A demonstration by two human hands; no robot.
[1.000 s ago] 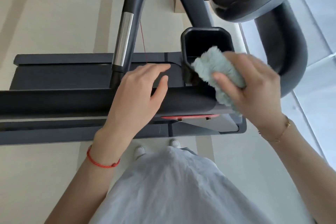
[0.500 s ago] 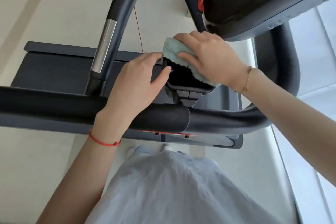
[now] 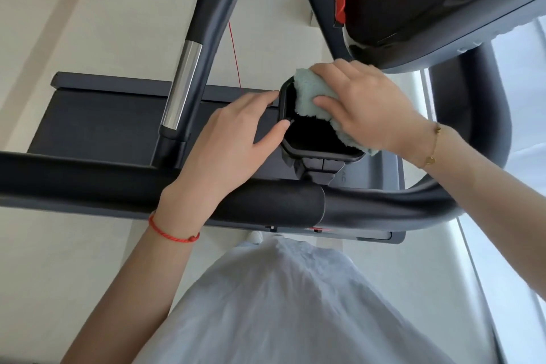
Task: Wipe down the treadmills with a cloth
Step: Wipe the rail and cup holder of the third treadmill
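The right hand has carried the cloth from the cup holder's near side up over its far rim, so wiping has moved on to that edge. Its fingers curl round the cloth, thumb pressing it into the cup holder. The left hand, fingers extended, still steadies the holder's left rim. The cloth is pale green, fluffy and bunched.
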